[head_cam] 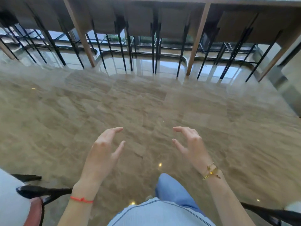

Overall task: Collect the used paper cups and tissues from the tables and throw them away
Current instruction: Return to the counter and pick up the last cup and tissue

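Honestly, no cups or tissues in sight here; left hand and right hand hover over the glossy floor, fingers spread, holding nothing; paper cups are probably light and crushable, so I'd grip the sides gently.

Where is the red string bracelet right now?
In the head view, the red string bracelet circles the left wrist, low and left of centre, just below the open left hand, beside the blue trousers.
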Tool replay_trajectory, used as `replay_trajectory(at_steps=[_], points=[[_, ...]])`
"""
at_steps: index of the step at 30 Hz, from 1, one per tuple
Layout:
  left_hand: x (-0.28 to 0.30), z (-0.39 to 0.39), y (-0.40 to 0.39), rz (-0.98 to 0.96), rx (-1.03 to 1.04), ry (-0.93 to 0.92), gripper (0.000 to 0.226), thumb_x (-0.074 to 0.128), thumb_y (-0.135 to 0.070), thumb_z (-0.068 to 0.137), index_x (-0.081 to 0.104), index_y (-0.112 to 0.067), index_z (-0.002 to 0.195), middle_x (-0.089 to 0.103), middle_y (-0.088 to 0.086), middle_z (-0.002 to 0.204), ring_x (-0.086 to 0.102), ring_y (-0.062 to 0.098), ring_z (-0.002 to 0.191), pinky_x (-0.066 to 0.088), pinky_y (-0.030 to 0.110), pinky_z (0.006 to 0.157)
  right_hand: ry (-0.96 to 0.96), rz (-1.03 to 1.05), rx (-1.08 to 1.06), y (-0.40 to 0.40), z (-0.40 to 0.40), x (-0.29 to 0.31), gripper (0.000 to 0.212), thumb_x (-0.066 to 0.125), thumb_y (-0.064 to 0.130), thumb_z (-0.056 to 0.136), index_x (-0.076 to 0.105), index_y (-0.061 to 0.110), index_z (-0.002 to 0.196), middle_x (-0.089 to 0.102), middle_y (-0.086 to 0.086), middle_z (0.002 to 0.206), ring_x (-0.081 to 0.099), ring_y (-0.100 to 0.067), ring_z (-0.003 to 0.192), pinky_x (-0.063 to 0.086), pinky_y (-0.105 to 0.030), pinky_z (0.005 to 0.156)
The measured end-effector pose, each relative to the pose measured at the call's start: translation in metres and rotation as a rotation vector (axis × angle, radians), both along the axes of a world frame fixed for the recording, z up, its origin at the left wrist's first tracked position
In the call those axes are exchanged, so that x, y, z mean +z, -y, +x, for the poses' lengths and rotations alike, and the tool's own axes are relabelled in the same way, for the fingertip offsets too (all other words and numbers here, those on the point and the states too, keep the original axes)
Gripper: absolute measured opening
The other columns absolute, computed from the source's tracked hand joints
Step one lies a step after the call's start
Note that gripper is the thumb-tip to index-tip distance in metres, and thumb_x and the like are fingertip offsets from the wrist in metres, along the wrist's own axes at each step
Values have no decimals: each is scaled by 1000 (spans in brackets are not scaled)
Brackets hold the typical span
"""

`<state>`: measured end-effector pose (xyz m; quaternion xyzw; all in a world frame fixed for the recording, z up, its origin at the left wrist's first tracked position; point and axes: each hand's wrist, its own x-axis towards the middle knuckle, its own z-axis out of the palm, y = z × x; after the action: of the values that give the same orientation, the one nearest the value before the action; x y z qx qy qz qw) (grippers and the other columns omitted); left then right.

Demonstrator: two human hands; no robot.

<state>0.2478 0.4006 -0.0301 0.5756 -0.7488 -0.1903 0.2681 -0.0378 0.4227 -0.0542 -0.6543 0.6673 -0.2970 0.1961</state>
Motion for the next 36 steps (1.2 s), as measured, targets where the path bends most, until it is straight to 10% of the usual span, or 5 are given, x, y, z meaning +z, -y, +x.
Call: replay_trajectory(at_steps=[36], points=[[-15,-52,801,34,175,-22,42,67,-22,87,57,-23,127,61,-8,121,57,10,113,36,14,95,-43,27,176,845,-53,-2,36,65,28,87,58,23,122,60,11,118,49,-6,115,33,-16,98]])
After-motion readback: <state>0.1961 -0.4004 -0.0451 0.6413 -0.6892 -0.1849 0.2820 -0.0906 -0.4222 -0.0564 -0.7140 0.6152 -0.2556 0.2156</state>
